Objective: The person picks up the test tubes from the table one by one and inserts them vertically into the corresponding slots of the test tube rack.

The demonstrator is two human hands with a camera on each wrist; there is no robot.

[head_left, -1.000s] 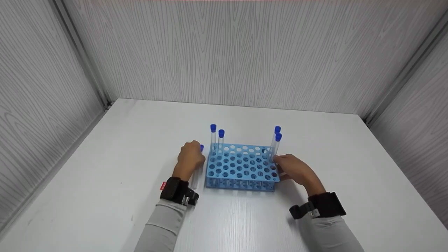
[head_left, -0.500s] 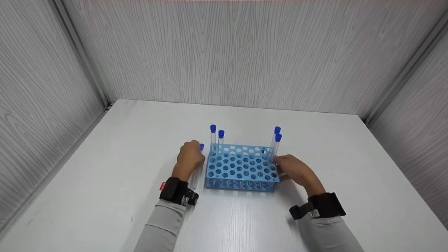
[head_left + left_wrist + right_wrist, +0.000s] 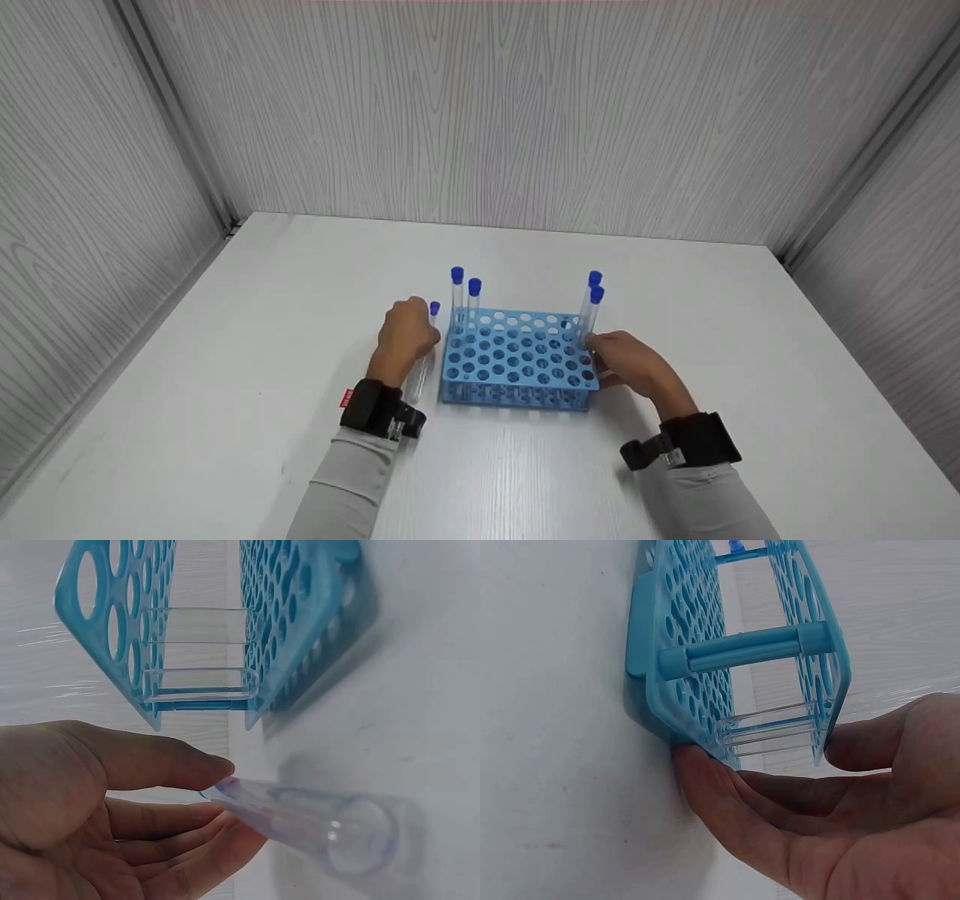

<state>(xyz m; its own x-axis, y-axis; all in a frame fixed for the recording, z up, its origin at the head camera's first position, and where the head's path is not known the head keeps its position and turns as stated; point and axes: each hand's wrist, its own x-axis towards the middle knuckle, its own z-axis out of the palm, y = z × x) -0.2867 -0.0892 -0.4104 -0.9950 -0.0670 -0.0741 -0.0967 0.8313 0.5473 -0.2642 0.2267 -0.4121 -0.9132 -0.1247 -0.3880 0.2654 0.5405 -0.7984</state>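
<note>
Near the middle of the table stands a light-blue test tube rack with rows of round holes. Two capped test tubes rise from its far left corner and two more test tubes from its right side. My left hand, just left of the rack, pinches a clear test tube between thumb and fingers. That tube leans, its blue cap up and away, its rounded bottom low over the table. My right hand grips the rack's right end, thumb at the upper plate and fingers at the base.
The white table extends around the rack on all sides. A grey wood-grain panel rises behind it, with side panels at left and right. Both wrists wear black straps with small cameras.
The test tube in my left hand has risen slightly, its blue cap showing more clearly above the fingers. My left hand has shifted a little away from me. The right hand and rack stay put.
</note>
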